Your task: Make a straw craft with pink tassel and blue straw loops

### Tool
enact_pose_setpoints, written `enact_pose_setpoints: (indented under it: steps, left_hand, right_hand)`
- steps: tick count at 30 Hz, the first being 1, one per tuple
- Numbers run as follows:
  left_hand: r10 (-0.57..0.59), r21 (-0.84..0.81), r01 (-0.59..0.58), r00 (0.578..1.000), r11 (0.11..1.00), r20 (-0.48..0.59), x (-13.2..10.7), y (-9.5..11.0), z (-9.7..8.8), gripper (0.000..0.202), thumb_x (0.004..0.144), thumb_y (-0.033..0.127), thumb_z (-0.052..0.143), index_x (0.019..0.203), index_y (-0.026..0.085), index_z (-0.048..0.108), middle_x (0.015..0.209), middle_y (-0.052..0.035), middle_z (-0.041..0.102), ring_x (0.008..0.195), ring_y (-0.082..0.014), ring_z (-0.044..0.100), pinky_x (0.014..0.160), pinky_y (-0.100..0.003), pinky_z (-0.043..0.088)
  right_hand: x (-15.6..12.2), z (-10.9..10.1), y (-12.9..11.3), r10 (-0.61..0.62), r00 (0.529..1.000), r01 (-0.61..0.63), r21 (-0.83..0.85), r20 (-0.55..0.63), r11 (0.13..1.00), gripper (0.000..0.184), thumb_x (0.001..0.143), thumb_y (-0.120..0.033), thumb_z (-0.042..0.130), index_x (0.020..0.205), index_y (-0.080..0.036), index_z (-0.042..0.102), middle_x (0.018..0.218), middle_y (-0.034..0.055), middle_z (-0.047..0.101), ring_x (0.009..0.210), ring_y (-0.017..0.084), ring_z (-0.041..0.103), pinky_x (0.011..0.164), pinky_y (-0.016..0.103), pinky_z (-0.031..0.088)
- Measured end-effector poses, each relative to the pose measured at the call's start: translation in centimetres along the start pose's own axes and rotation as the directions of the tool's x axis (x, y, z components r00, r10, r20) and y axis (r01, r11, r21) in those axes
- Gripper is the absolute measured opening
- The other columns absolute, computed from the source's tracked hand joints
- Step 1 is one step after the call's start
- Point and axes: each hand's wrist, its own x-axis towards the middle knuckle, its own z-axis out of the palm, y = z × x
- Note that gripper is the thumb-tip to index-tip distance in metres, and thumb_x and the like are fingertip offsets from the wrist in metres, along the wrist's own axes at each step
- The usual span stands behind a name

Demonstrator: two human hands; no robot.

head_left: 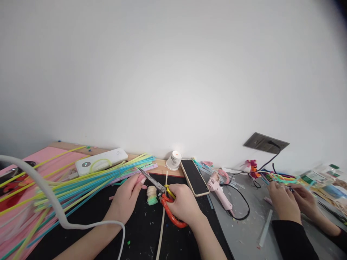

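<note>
Black mat [141, 231], plain wall behind. Scissors [157, 184] sit just above it mid-mat, right hand [183, 204] wrapped round the orange and yellow handles, tips by the left hand [126, 198], which pinches what looks like a small pink piece [140, 178]. I'd guess the scissors are stiff, lightish, slick-handled: grip the loops, not the blades. Pink bit's probably soft, so hold its edge. Striped roll [151, 195] beside, phone [195, 177] and glue gun [220, 189] further right.

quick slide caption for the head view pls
Right grip holds scissors near a pink piece pinched in the left grip, over a black mat, coloured strips to the left.
</note>
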Motion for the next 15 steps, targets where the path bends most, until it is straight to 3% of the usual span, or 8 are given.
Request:
enact_pose_setpoints:
  steps: [7,12,15]
  left_hand:
    - [-0.035,-0.013,0.035,0.999,0.999,0.028,-0.2,1.0,-0.1,0.054,0.091,0.052,0.038,0.130,0.019,0.052,0.129,-0.0122,0.060,0.089,-0.0235,0.071,0.080,-0.039,0.059]
    - [0.064,0.044,-0.064,0.998,0.997,0.009,-0.2,1.6,-0.2,0.050,0.093,0.046,0.035,0.133,0.023,0.054,0.137,-0.0092,0.056,0.109,-0.0248,0.065,0.093,-0.037,0.054]
    - [0.163,0.087,-0.164,0.986,0.983,0.018,-0.1,1.5,-0.2,0.044,0.093,0.040,0.039,0.129,0.024,0.057,0.134,-0.0067,0.059,0.124,-0.0244,0.054,0.106,-0.040,0.044]
  right_hand:
    - [0.7,0.2,0.8,0.228,0.964,-0.230,-0.003,-0.135,0.973,0.028,0.075,-0.027,0.061,0.057,-0.020,0.040,0.058,-0.0021,0.050,0.055,0.012,0.040,0.053,0.024,0.023]
    - [0.9,0.8,1.3,0.261,0.962,-0.260,0.019,-0.081,0.965,0.014,0.072,-0.028,0.069,0.071,-0.017,0.060,0.074,0.0045,0.064,0.070,0.018,0.057,0.061,0.025,0.036]
    - [0.8,0.9,1.5,0.206,0.976,-0.200,0.081,-0.071,0.977,0.014,0.072,-0.022,0.070,0.084,-0.015,0.066,0.087,0.0079,0.066,0.083,0.021,0.061,0.073,0.028,0.044]
